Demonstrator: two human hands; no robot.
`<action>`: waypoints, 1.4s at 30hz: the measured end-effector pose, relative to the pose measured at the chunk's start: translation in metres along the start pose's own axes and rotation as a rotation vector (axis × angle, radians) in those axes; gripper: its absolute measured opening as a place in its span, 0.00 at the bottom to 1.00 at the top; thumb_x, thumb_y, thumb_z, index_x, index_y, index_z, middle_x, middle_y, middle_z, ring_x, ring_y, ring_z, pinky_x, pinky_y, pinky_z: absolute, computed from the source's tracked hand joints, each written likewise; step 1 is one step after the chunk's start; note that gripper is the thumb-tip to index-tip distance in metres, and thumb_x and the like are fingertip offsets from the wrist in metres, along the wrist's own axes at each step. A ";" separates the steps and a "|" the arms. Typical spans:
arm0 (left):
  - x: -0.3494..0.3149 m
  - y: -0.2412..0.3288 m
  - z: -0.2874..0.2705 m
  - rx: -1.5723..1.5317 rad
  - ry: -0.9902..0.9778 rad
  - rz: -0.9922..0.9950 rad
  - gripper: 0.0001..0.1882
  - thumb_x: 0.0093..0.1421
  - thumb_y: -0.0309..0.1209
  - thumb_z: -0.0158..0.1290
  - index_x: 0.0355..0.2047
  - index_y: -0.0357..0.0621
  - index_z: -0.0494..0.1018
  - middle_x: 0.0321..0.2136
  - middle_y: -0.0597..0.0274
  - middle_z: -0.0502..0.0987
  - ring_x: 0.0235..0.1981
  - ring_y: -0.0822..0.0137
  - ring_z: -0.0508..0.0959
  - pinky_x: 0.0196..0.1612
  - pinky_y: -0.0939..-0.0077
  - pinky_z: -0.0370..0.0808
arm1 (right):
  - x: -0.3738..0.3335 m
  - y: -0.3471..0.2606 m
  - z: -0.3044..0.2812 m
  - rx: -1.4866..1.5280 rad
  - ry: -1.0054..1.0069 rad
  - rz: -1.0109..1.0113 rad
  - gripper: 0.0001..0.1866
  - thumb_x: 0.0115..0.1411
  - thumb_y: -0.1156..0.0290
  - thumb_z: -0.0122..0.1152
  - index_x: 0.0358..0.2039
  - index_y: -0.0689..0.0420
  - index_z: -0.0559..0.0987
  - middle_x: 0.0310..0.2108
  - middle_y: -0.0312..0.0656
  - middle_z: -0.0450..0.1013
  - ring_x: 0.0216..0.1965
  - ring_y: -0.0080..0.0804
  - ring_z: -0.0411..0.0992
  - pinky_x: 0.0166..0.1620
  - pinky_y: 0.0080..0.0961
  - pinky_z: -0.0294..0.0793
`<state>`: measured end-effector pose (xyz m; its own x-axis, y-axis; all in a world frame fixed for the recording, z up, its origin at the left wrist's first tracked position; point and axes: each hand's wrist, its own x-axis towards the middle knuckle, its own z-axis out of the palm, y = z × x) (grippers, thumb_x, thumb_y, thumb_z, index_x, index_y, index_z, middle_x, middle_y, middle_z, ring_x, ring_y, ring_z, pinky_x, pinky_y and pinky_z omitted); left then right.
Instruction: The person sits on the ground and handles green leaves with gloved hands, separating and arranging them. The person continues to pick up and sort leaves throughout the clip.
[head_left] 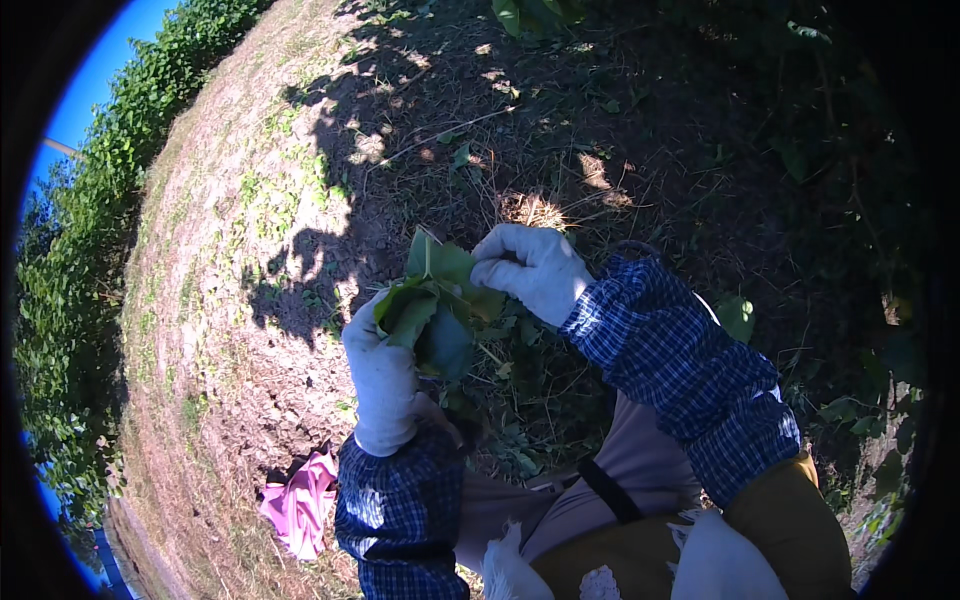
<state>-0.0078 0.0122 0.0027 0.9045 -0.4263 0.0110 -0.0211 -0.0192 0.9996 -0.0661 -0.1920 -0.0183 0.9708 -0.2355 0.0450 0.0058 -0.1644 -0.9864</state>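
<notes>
My left hand [380, 375], in a white glove, grips a bunch of green leaves [435, 300] from below. My right hand [530, 268], also in a white glove, pinches the upper right of the same bunch with its fingers closed on the leaves. Both forearms wear blue checked sleeves [680, 370]. The hands are held over shaded ground scattered with dry grass and cut greenery.
A pink cloth [300, 500] lies on the bare soil at the lower left. A hedge of green bushes [70, 300] runs along the left. Sunlit dirt [230, 200] lies left of the shade; low plants [850, 400] stand at the right.
</notes>
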 end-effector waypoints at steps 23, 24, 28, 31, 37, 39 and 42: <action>0.010 -0.014 -0.010 -0.146 0.197 0.026 0.12 0.65 0.23 0.57 0.48 0.35 0.76 0.43 0.55 0.82 0.45 0.63 0.81 0.51 0.68 0.78 | 0.002 -0.007 -0.010 0.155 -0.081 0.058 0.14 0.64 0.67 0.65 0.47 0.61 0.80 0.44 0.41 0.80 0.45 0.28 0.78 0.52 0.26 0.80; 0.011 -0.014 -0.007 -0.140 0.197 0.012 0.12 0.65 0.23 0.57 0.48 0.35 0.76 0.43 0.55 0.82 0.45 0.63 0.81 0.51 0.69 0.78 | 0.002 -0.003 -0.006 0.114 -0.085 -0.003 0.16 0.62 0.66 0.68 0.47 0.60 0.81 0.44 0.41 0.80 0.45 0.28 0.78 0.50 0.25 0.79; 0.008 -0.016 -0.007 -0.152 0.147 0.016 0.12 0.65 0.23 0.56 0.48 0.35 0.76 0.43 0.55 0.82 0.44 0.64 0.81 0.51 0.69 0.78 | -0.002 -0.007 0.001 -0.138 -0.067 -0.069 0.11 0.62 0.70 0.67 0.44 0.59 0.82 0.40 0.41 0.80 0.45 0.28 0.79 0.50 0.25 0.80; 0.005 -0.012 -0.005 -0.179 0.129 0.007 0.12 0.66 0.23 0.55 0.49 0.34 0.75 0.44 0.54 0.81 0.44 0.63 0.81 0.52 0.68 0.78 | 0.000 0.001 0.004 0.040 -0.057 -0.003 0.08 0.63 0.74 0.64 0.42 0.60 0.82 0.39 0.40 0.81 0.42 0.28 0.79 0.49 0.26 0.81; 0.007 -0.002 -0.007 -0.379 0.161 0.013 0.13 0.66 0.25 0.55 0.50 0.35 0.74 0.45 0.53 0.81 0.46 0.62 0.81 0.52 0.67 0.78 | 0.003 -0.008 -0.007 0.084 0.015 0.062 0.06 0.65 0.73 0.63 0.40 0.59 0.82 0.39 0.42 0.81 0.44 0.28 0.79 0.51 0.26 0.80; 0.008 -0.005 -0.005 -0.404 0.195 0.053 0.11 0.66 0.26 0.56 0.47 0.35 0.77 0.42 0.55 0.83 0.43 0.65 0.82 0.49 0.70 0.78 | 0.003 -0.007 -0.009 0.112 0.045 0.067 0.05 0.65 0.74 0.62 0.40 0.59 0.82 0.39 0.41 0.81 0.43 0.28 0.79 0.51 0.26 0.80; 0.009 -0.003 -0.011 -0.345 0.199 0.077 0.11 0.66 0.25 0.57 0.47 0.35 0.76 0.43 0.55 0.82 0.44 0.64 0.82 0.50 0.69 0.78 | 0.006 0.000 -0.012 0.140 0.099 0.035 0.05 0.64 0.76 0.62 0.40 0.59 0.82 0.39 0.41 0.81 0.43 0.27 0.79 0.50 0.27 0.81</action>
<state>0.0049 0.0187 -0.0002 0.9713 -0.2308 0.0573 0.0216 0.3253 0.9454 -0.0629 -0.2045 -0.0162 0.9426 -0.3335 0.0189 0.0125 -0.0211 -0.9997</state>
